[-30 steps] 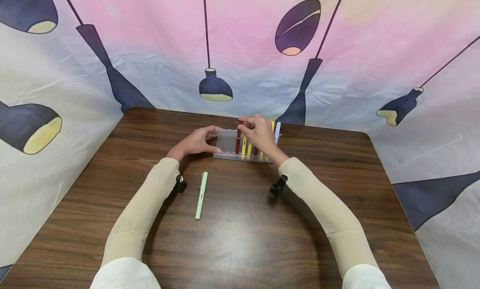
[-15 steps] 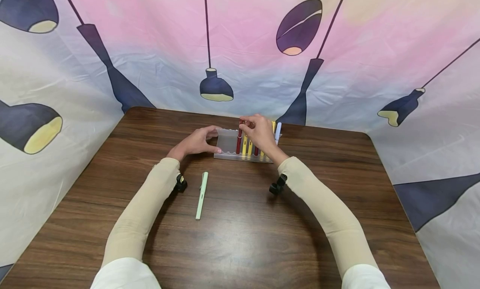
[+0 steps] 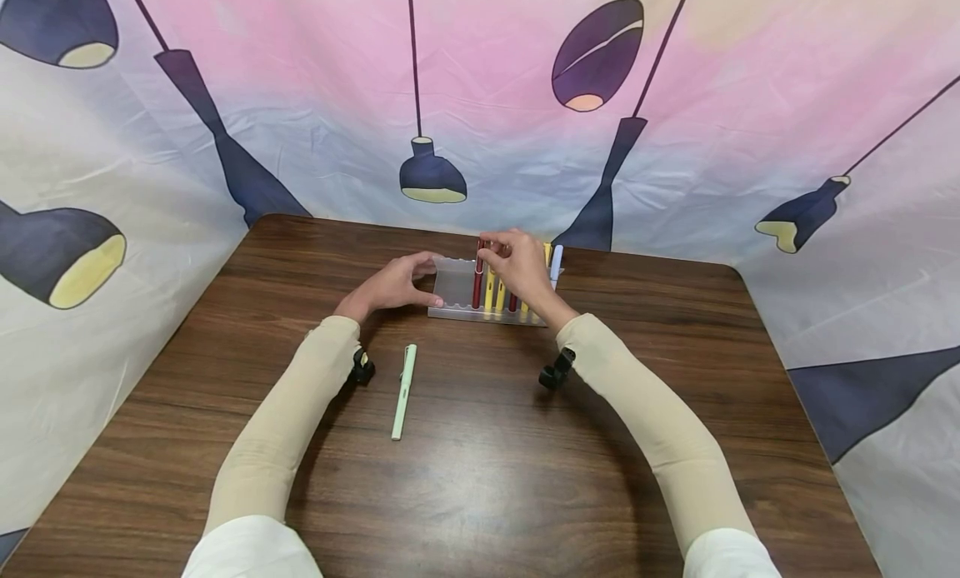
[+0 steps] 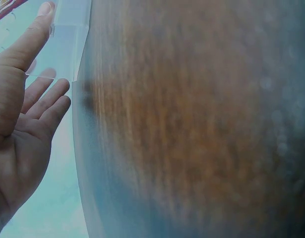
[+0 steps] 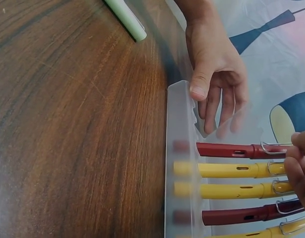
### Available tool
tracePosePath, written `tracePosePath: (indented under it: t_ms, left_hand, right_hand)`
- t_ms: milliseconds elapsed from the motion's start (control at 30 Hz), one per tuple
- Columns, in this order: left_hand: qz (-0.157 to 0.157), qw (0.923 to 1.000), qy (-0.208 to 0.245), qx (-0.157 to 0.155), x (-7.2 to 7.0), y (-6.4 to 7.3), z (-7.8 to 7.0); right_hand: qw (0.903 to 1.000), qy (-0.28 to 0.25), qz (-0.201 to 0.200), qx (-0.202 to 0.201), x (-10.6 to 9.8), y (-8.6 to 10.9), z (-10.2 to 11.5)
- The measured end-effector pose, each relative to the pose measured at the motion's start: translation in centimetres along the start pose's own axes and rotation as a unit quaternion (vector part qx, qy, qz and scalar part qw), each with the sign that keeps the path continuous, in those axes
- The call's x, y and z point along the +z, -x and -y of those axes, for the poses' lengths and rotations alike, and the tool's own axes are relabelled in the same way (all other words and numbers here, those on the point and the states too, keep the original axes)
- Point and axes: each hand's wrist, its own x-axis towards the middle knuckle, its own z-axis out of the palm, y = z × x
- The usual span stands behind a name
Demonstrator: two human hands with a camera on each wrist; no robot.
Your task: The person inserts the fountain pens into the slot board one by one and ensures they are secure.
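Observation:
A clear plastic pen rack stands near the back of the table, with red and yellow pens and a light blue pen upright in its slots. My left hand holds the rack's left end, thumb at the front and fingers behind the clear panel. With thumb and fingertips, my right hand pinches the capped top of the leftmost dark red pen, whose lower end sits in a slot. Yellow pens stand beside it. My right hand hides the tops of several pens in the head view.
A pale green pen lies on the brown wooden table, in front of the rack and between the forearms. Behind the table hangs a cloth printed with lamps. Slots left of the dark red pen hold nothing.

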Motion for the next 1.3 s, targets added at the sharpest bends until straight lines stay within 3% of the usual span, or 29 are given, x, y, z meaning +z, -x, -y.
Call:
tracePosePath:
  t_ms: [200,500,733,967,1300]
  left_hand:
    - [-0.005,1.0000,-0.003,0.005,0.0,-0.5,1.1]
    - [-0.005,0.9997,-0.007,0.023,-0.3,-0.2,1.1]
    - [-0.002,0.9996,-0.015,0.025,-0.3,-0.1,0.9]
    - [0.000,0.9991,-0.037,0.020,-0.3,0.0,0.9]
    - [-0.003,0.9983,-0.041,0.040,-0.4,-0.3,1.2]
  right_hand:
    - [0.9999,-0.015,0.003,-0.003,-0.5,0.6,0.0]
    - [0.9978,-0.064,0.017,-0.003,-0.8,2.4,1.2]
    - [0.9946,-0.097,0.035,-0.009,0.6,4.1,2.2]
    - [0.9933,-0.096,0.064,-0.012,2.2,5.7,3.2]
    - [0.9848,-0.137,0.107,-0.008,4.9,7.5,4.0]
